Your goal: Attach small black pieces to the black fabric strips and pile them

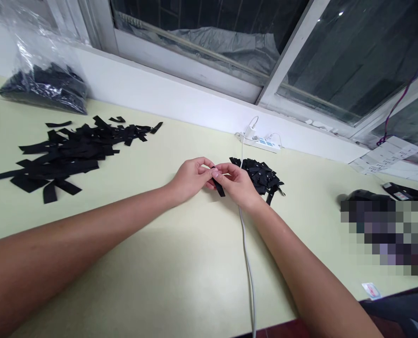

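Both hands meet over the middle of the table, pinching one short black fabric strip [219, 188] between thumbs and fingers. My left hand [191, 177] grips its upper end, and my right hand [237, 182] closes on it from the other side. The strip's lower end hangs free below the fingertips. Just behind my right hand is a heap of black strips [261, 174] with small shiny spots on some of them. Off to the left lies a looser, spread-out pile of black strips [78, 148]. My fingers hide part of the held strip.
A clear plastic bag [43, 89] of black pieces stands at the back left. A white power strip [261, 142] sits by the wall, and a grey cable [246, 253] runs forward beside my right arm. Dark items [367, 195] and a small card [371, 290] lie at right.
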Demonstrator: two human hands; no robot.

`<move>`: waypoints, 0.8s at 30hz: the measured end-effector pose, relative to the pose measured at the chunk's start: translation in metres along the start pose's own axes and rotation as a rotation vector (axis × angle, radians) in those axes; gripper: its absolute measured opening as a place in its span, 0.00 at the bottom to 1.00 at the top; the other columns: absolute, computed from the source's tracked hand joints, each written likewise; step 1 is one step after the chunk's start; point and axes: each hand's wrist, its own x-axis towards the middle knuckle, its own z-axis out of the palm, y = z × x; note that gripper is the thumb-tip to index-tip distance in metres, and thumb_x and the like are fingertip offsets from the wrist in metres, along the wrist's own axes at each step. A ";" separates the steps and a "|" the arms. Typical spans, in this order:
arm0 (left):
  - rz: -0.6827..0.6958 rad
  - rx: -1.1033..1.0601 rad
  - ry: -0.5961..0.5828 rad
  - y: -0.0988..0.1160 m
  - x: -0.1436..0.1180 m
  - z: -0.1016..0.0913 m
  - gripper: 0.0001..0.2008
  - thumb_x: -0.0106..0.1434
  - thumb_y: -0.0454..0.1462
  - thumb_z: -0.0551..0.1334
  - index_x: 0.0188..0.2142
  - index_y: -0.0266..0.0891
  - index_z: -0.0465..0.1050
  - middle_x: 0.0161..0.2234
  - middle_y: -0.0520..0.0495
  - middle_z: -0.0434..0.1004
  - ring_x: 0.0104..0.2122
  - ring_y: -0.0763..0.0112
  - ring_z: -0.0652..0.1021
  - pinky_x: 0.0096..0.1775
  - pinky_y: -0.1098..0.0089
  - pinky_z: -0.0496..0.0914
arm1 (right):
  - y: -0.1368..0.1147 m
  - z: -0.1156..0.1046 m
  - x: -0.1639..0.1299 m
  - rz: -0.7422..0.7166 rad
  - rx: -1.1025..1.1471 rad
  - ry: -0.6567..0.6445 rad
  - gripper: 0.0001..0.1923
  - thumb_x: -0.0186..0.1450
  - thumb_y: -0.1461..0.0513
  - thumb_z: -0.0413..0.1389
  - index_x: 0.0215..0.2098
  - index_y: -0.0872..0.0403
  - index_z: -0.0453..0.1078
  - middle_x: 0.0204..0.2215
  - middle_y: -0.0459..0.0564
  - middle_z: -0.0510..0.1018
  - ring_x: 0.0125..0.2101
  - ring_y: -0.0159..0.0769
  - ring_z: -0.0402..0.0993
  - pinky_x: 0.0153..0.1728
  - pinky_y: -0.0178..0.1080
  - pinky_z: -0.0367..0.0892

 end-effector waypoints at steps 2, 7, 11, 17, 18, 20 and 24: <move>-0.011 -0.056 -0.003 -0.001 0.003 -0.002 0.04 0.66 0.32 0.64 0.38 0.36 0.69 0.26 0.49 0.80 0.24 0.71 0.81 0.31 0.72 0.75 | 0.001 -0.003 0.001 -0.027 -0.020 0.007 0.19 0.59 0.50 0.66 0.41 0.53 0.75 0.36 0.49 0.79 0.33 0.33 0.77 0.34 0.36 0.73; -0.026 -0.117 -0.021 -0.005 0.008 -0.002 0.04 0.68 0.33 0.63 0.40 0.35 0.68 0.28 0.46 0.81 0.26 0.71 0.82 0.35 0.70 0.78 | 0.002 -0.004 -0.001 -0.096 -0.209 0.070 0.11 0.62 0.55 0.63 0.40 0.53 0.77 0.35 0.49 0.80 0.28 0.32 0.76 0.29 0.35 0.71; -0.004 -0.112 -0.028 -0.005 0.007 -0.002 0.03 0.70 0.35 0.61 0.40 0.36 0.68 0.29 0.46 0.81 0.27 0.70 0.82 0.36 0.67 0.79 | -0.001 -0.002 -0.005 -0.236 -0.376 0.127 0.07 0.64 0.60 0.60 0.38 0.52 0.79 0.37 0.50 0.80 0.31 0.32 0.77 0.30 0.35 0.72; 0.007 -0.112 -0.028 -0.005 0.006 -0.002 0.04 0.71 0.35 0.59 0.41 0.36 0.67 0.30 0.47 0.80 0.28 0.70 0.82 0.38 0.65 0.79 | -0.007 0.000 -0.006 -0.296 -0.495 0.147 0.05 0.65 0.61 0.56 0.35 0.53 0.74 0.35 0.49 0.78 0.35 0.34 0.76 0.32 0.35 0.71; 0.005 -0.112 -0.032 -0.005 0.006 -0.002 0.04 0.70 0.35 0.60 0.41 0.36 0.66 0.30 0.46 0.80 0.29 0.70 0.82 0.38 0.65 0.79 | -0.007 0.000 -0.006 -0.276 -0.503 0.147 0.06 0.66 0.60 0.55 0.35 0.53 0.73 0.34 0.49 0.78 0.34 0.34 0.75 0.32 0.35 0.70; 0.014 -0.104 -0.032 -0.007 0.006 -0.001 0.05 0.69 0.35 0.61 0.42 0.37 0.66 0.32 0.46 0.80 0.31 0.69 0.82 0.38 0.65 0.78 | -0.007 0.000 -0.005 -0.228 -0.497 0.156 0.07 0.66 0.58 0.55 0.35 0.53 0.71 0.33 0.48 0.78 0.32 0.33 0.74 0.30 0.35 0.69; 0.075 -0.045 0.024 -0.010 0.008 -0.002 0.06 0.66 0.35 0.64 0.39 0.36 0.69 0.33 0.47 0.78 0.33 0.71 0.80 0.37 0.68 0.77 | -0.006 -0.003 -0.004 -0.187 -0.424 0.234 0.08 0.66 0.56 0.56 0.36 0.53 0.71 0.33 0.48 0.79 0.29 0.33 0.74 0.27 0.34 0.66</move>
